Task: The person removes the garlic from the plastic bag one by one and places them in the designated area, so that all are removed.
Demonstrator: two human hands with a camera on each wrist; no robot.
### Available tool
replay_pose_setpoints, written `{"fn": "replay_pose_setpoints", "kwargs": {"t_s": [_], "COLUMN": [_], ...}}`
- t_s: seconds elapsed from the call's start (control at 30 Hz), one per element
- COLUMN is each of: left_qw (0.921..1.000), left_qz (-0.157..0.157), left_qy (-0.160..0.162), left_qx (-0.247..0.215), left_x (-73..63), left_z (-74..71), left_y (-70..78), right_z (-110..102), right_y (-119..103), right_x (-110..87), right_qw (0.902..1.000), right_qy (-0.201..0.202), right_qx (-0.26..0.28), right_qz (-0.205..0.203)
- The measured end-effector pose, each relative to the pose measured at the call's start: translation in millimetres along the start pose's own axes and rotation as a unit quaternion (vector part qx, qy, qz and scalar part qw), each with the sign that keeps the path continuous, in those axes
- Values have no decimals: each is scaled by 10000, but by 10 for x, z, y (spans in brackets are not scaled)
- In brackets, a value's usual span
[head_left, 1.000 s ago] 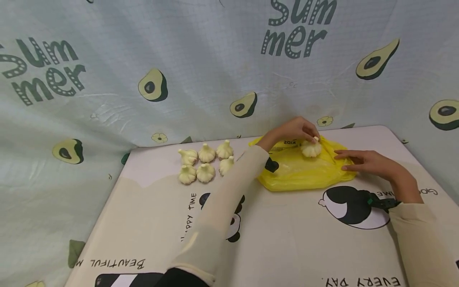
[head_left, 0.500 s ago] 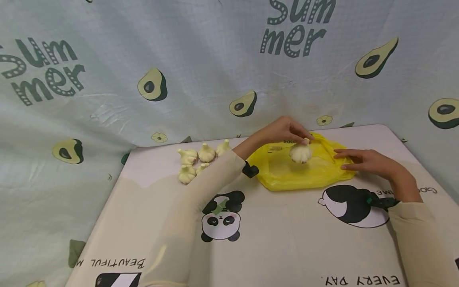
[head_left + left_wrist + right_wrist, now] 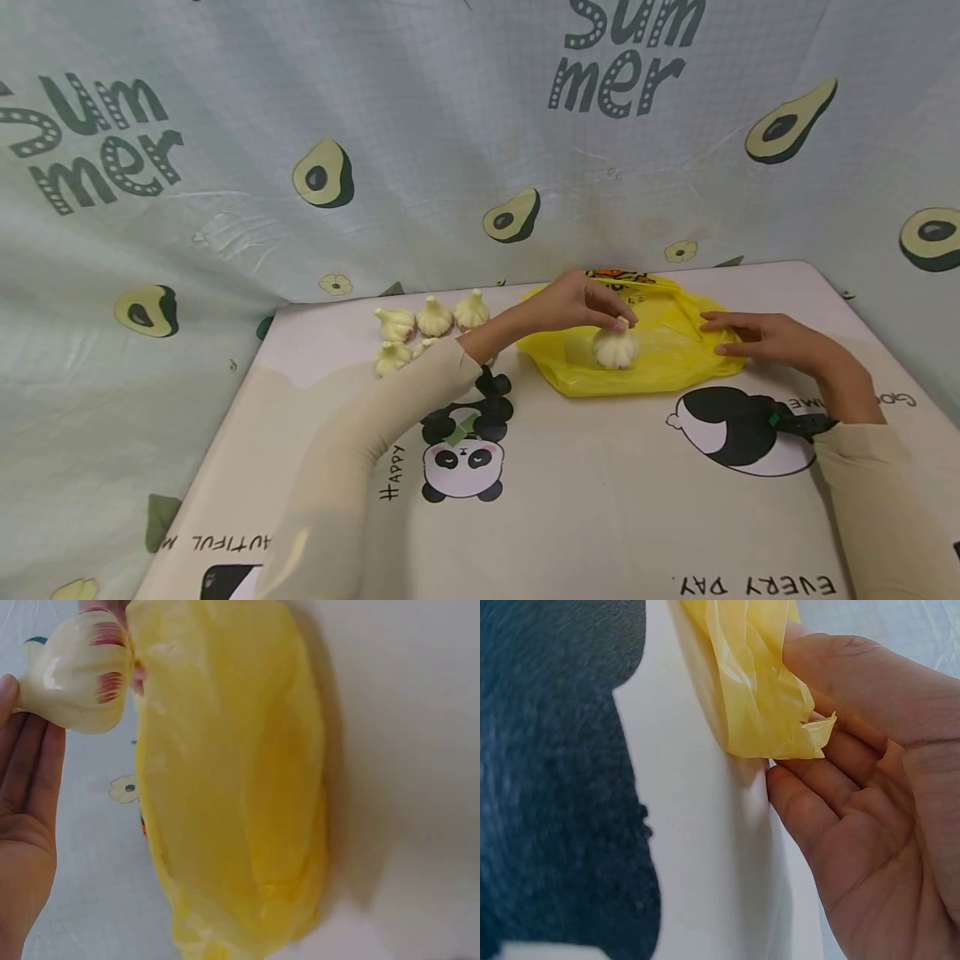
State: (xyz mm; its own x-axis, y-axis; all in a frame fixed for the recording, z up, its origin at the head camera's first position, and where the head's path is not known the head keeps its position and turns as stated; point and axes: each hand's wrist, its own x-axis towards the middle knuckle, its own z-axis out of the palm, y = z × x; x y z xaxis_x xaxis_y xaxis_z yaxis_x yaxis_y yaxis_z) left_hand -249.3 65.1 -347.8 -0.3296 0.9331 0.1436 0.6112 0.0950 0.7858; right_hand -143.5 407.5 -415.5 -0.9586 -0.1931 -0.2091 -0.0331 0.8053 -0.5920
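Observation:
A glossy white garlic bulb (image 3: 617, 347) with red streaks (image 3: 81, 671) hangs from my left hand (image 3: 573, 302). Thumb and fingertips pinch its stem, and in the head view it overlaps the left part of a yellow plastic bag (image 3: 667, 367). That bag lies spread on the table, with dark print at its back edge. At the bag's right end my right hand (image 3: 780, 340) holds its gathered corner. The right wrist view has the thumb on one side of the yellow plastic (image 3: 761, 712) and the fingers (image 3: 802, 799) behind it.
Several more garlic bulbs (image 3: 433, 317) sit in two rows left of the bag, the front ones partly behind the left sleeve (image 3: 420, 383). A printed curtain (image 3: 420, 125) rises along the table's (image 3: 585, 500) back edge.
My left hand has moved left and toward the front with the garlic bulb, from the bag's back right to its left part. The bag's printed back edge now shows. My right hand has stayed put.

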Motion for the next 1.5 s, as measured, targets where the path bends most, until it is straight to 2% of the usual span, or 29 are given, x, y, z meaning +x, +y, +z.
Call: {"fn": "replay_pose_setpoints", "kwargs": {"t_s": [0.13,0.33,0.57,0.9,1.3,1.5], "left_qw": [9999,9991,9979,9929,9890,9874], "left_qz": [54,104,-168,-495,-780,-742], "left_qy": [35,308,573,1066,1259,1398], "left_qx": [-133,-256,-257,-168,7,39], "left_x": [-115,-302,-551,-966,-1400,-1601], "left_z": [63,82,12,-106,-163,-204], "left_y": [-17,5,55,22,78,90], "right_z": [-4,8,32,29,37,20], "right_y": [1,7,6,9,-31,-52], "right_x": [-4,-6,-6,9,-24,-40], "right_qw": [10000,10000,9999,9997,9999,10000], "right_qy": [-15,-35,48,38,24,11], "right_qx": [-24,39,-113,-230,-42,-46], "right_qz": [0,-52,26,90,111,83]}}
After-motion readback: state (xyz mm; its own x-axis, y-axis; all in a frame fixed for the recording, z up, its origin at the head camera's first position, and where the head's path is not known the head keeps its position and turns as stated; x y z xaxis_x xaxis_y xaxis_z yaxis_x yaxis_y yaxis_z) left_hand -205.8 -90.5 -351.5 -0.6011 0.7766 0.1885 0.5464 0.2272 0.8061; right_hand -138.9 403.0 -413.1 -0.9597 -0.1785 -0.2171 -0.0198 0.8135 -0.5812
